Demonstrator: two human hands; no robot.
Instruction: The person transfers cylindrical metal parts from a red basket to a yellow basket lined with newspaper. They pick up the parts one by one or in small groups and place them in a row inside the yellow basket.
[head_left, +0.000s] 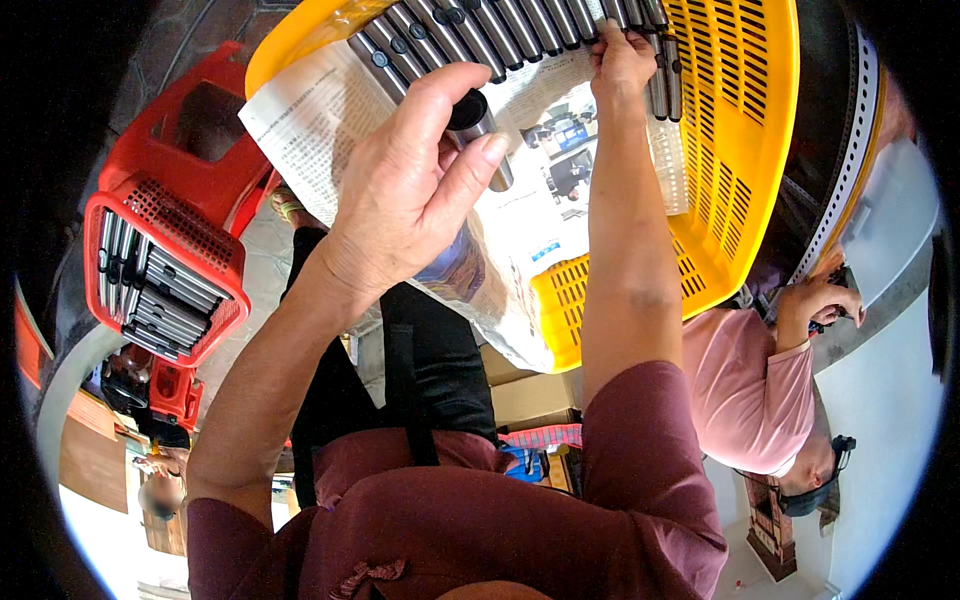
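Note:
My left hand (405, 185) is closed round a short, shiny metal tube (500, 172) with a dark open end, held above the newspaper. Several similar metal tubes (505, 35) lie side by side in a row at the far end of a yellow plastic basket (735, 150). At the right part of that row, my right hand (625, 65) has its fingers pinched on one of the tubes; the hand partly hides it. Printed newspaper (545, 215) lines the basket and hangs over its near left rim.
At the left, a red basket (240, 310) full of metal tubes stands by a red plastic stool (190, 100). A person in a pink shirt (750, 390) is at work to the right, near a curved perforated metal strip (850, 150). Another person (165, 490) is at the far lower left.

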